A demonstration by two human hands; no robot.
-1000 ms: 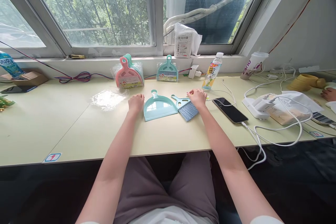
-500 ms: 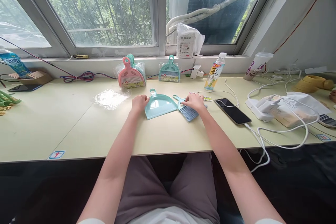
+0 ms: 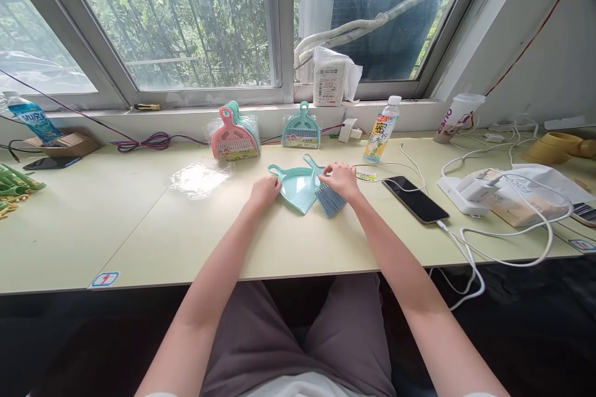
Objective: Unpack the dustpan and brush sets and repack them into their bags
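A mint-green dustpan point(image 3: 298, 189) lies on the pale table, its looped handle toward the upper left. My left hand point(image 3: 266, 191) is closed on the dustpan's left side, near the handle. Right beside the pan is a small hand brush point(image 3: 329, 200) with blue-grey bristles pointing toward me and a mint handle. My right hand point(image 3: 341, 178) grips the brush's upper body, fingers pinched over it; the fingertips partly hide that spot. A small yellow label point(image 3: 365, 176) lies just right of this hand.
Crumpled clear plastic point(image 3: 198, 180) lies to the left. Wrapped pink and mint dustpan sets point(image 3: 235, 136) and another mint set point(image 3: 302, 130) stand by the wall. A drink bottle point(image 3: 382, 130), a phone point(image 3: 415, 200) and a power strip point(image 3: 472, 195) with white cables are at right.
The dustpan has turned, its wide edge now facing lower right and its handle swinging left. My left hand moved right with it. The brush shifted slightly left with my right hand.
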